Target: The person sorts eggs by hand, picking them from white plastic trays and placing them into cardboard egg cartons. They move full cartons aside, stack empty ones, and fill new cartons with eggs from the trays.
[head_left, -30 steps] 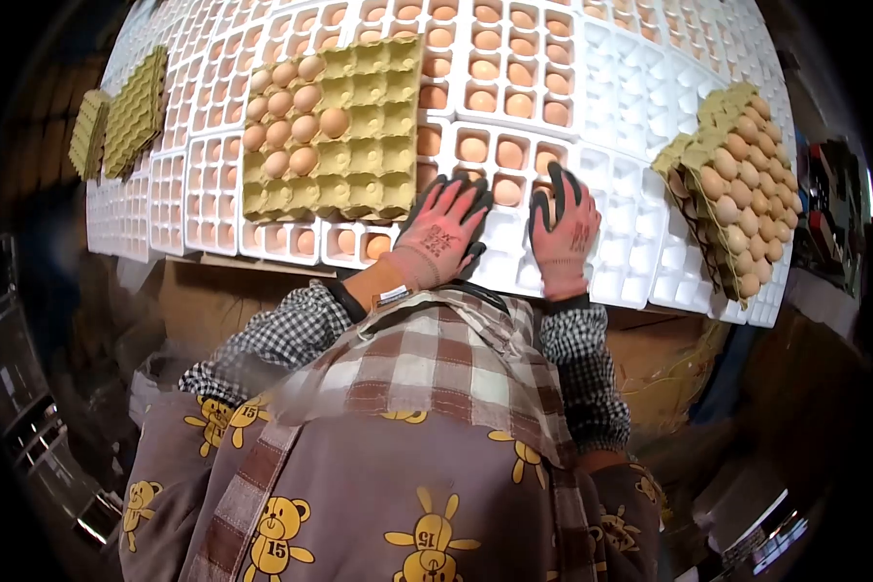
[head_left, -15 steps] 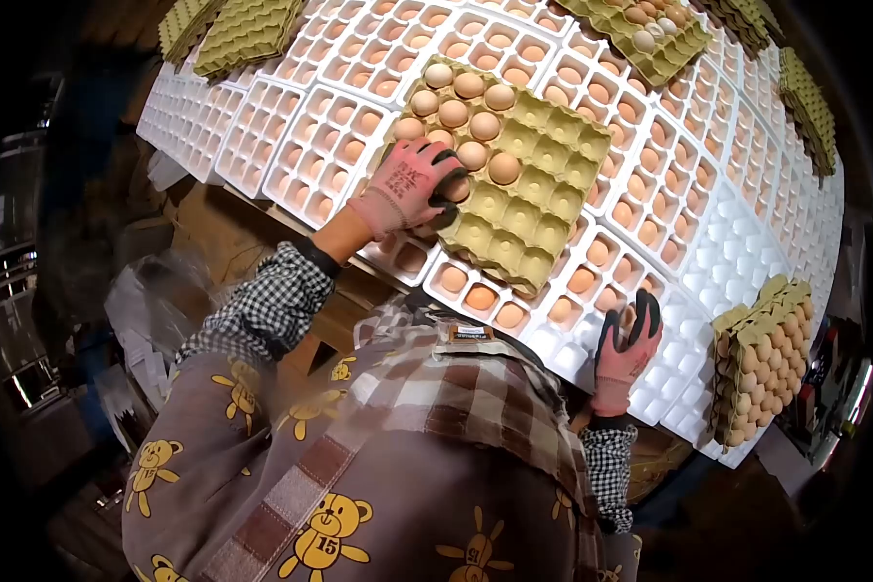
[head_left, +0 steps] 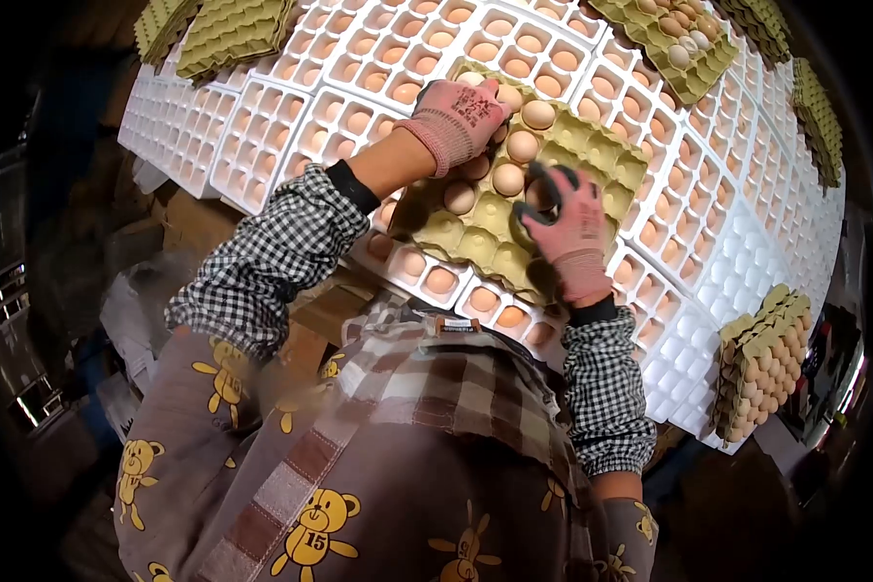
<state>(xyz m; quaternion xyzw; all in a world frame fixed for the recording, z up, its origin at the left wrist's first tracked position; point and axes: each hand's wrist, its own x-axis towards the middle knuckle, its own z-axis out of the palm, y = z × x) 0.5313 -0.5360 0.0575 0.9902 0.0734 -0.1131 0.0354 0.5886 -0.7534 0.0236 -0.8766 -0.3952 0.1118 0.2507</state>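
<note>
A yellow-green pulp egg tray [head_left: 592, 145], partly filled with brown eggs, lies over white trays of eggs. My left hand [head_left: 461, 121], in a pink glove with dark fingertips, is closed over the tray's upper left part. Its palm and most of its fingers are hidden; an egg [head_left: 507, 97] shows beside its fingertips. My right hand [head_left: 567, 228], gloved alike, curls its fingers and thumb round an egg [head_left: 541, 194] near the tray's middle. Other eggs, one of them [head_left: 459, 197] near the lower left, sit in the tray between and around the hands.
White trays [head_left: 252, 136] full of eggs cover the surface. Empty white cells [head_left: 737, 242] show at the right. A leaning stack of pulp trays with eggs [head_left: 766, 369] stands at the right edge. More pulp trays [head_left: 233, 39] lie at the top left; another [head_left: 684, 63] holds eggs at the top.
My left hand has moved up and right across the pulp tray. My right hand has risen from the white trays onto the pulp tray and closed round an egg. The view has shifted slightly.
</note>
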